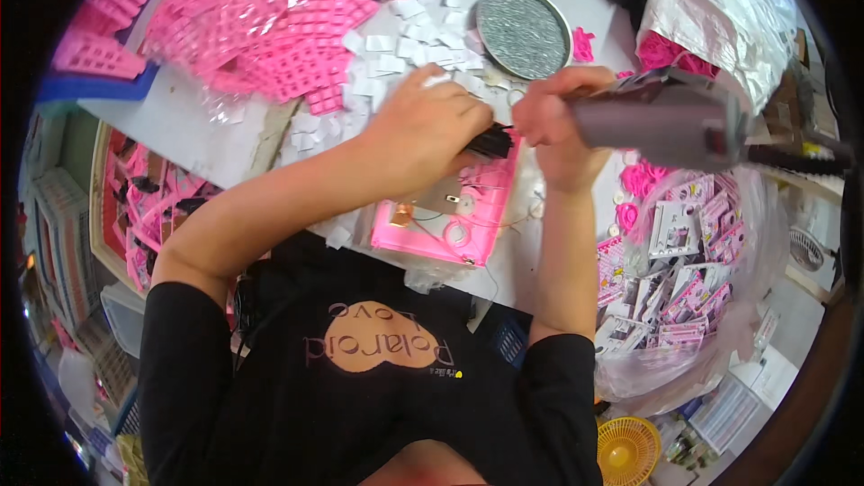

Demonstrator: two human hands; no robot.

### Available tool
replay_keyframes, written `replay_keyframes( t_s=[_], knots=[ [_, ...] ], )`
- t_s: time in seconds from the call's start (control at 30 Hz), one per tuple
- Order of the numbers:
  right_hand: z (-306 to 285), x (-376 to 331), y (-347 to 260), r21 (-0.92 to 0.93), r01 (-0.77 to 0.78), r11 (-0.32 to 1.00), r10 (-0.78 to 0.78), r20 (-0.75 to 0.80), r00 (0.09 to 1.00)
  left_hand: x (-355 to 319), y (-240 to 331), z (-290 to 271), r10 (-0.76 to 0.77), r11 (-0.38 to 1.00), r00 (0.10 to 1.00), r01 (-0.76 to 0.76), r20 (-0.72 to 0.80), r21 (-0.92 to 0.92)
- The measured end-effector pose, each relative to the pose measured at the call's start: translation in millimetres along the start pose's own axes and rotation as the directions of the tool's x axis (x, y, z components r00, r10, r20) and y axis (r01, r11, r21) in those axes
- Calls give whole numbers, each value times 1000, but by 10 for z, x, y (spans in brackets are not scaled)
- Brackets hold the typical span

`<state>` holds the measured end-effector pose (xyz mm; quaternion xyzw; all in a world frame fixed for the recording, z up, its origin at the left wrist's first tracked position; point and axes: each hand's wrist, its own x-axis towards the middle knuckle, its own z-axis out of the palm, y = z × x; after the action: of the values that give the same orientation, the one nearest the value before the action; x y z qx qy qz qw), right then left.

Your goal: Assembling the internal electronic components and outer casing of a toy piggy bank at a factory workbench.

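Observation:
A grey electric screwdriver (661, 119) lies sideways in my right hand (560, 117), whose fingers are wrapped around its front end. The tool's tip points left toward a small black part (490, 140). My left hand (427, 126) is closed on that black part above a pink plastic casing (423, 238). Inside the casing are thin wires, a small copper-coloured piece (401, 213) and a round pale part (457, 233). The casing rests on the table close to my body, partly under my left forearm. Just beyond my hands is a round tin (525, 33) full of small metal screws.
Small white pieces (414, 31) are scattered behind my left hand. A heap of pink grid-like panels (297, 63) under clear plastic fills the back left. At right sits a clear bag of printed packages (675, 279). A box of pink parts (148, 207) stands at left; a yellow basket (627, 452) is lower right.

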<state>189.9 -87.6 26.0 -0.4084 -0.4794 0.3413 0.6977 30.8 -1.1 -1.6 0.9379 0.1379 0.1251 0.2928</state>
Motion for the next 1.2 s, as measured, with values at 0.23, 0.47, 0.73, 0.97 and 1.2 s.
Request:
replay_keyframes(
  t_s=[0.23, 0.47, 0.73, 0.97, 1.2],
  knots=[
    [-389, 167, -1073, 40, 264, 964, -223, -423, 878, -326, 304, -605, 265, 963, 862, -261, -432, 69],
    [-383, -167, -813, -221, -24, 975, -53, -335, 941, -1771, -3, -1794, -371, 905, 927, 375, 59, -199],
    [-439, -257, -963, -116, 18, 993, -58, -352, 934, -4900, -2539, -1714, -979, 192, 100, 738, -176, -647],
    [-361, -383, -941, -281, -12, 960, -95, -362, 927, -4286, -2469, -1333, -999, -9, -16, 982, -41, -187],
    [-426, -593, -838, -566, -55, 822, -154, -316, 936, -3844, -1260, -227, -965, 127, 221, 860, -138, 494]
  ],
)
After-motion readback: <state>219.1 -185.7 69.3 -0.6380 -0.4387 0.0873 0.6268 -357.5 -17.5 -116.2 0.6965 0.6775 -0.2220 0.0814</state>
